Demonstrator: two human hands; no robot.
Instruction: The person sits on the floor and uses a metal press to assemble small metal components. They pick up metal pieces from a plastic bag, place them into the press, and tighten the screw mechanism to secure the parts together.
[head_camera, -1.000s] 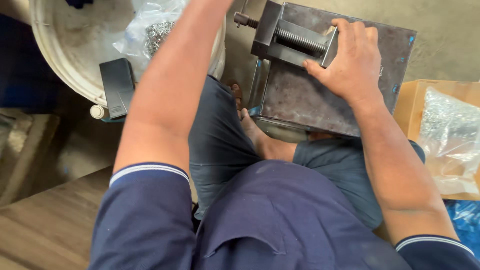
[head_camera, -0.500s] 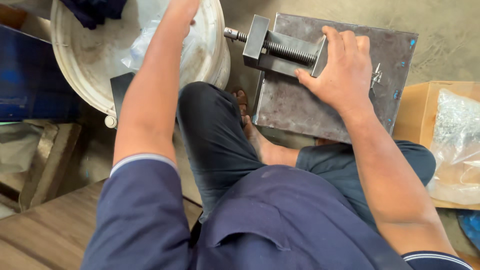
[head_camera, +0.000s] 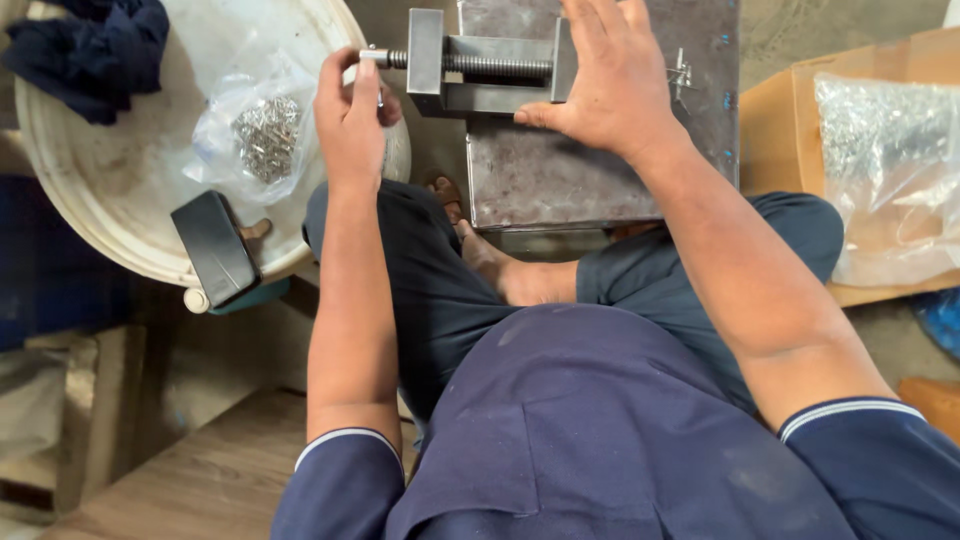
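The vise (head_camera: 490, 65) lies with its screw running left-right: the left hand (head_camera: 350, 120) pinches the screw's left end, while the right hand (head_camera: 610, 85) lies flat, fingers spread, on its right jaw.

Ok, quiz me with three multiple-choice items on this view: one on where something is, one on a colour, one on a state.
1. Where does the hammer lie?
A. on the metal plate
B. on the rim of the white tub
C. in the cardboard box

2. What colour is the cloth in the tub?
A. dark blue
B. red
C. yellow

3. What is the right hand doing?
A. hanging free in the air
B. gripping the hammer
C. resting flat on the vise

Answers:
1 B, the black hammer head sits at the tub's lower edge.
2 A, the bunched cloth at top left is dark blue.
3 C, its palm and fingers lie over the vise on the metal plate, while the left hand is at the screw end.
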